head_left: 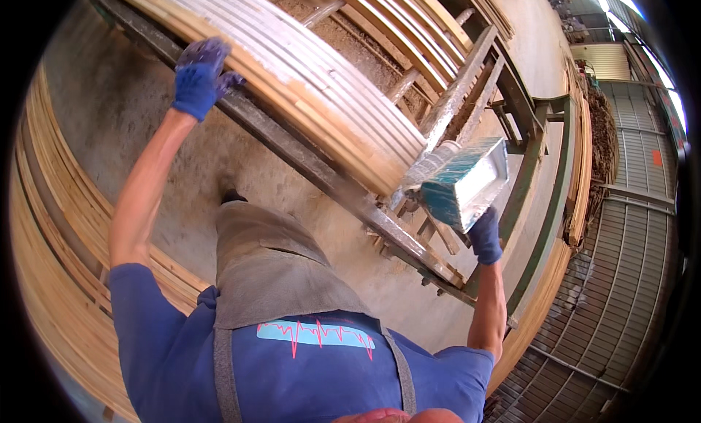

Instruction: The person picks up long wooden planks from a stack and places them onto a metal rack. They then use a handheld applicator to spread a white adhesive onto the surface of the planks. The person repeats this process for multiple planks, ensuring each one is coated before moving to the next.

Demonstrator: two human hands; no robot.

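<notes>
My left hand (201, 72), in a blue glove, grips the near edge of a row of long wooden strips (314, 105), fingers on top and thumb along the side. The strips lie side by side, their upper faces coated with a whitish wet layer over much of the length. My right hand (485, 237), also in a blue glove, is closed on the near end of a teal box-shaped glue spreader (467, 182). White residue covers its pale inside. A whitish roller (434, 164) on its left side is at the right end of the strips. My right fingers are partly hidden.
A dark metal rail (307, 160) runs along the strips' near side. Behind lie more loose strips (405, 28) on crossbars. A green metal frame (544, 204) stands at the right. Stacked long boards (62, 226) are at the left, and a corrugated wall (621, 277) lies beyond the right side.
</notes>
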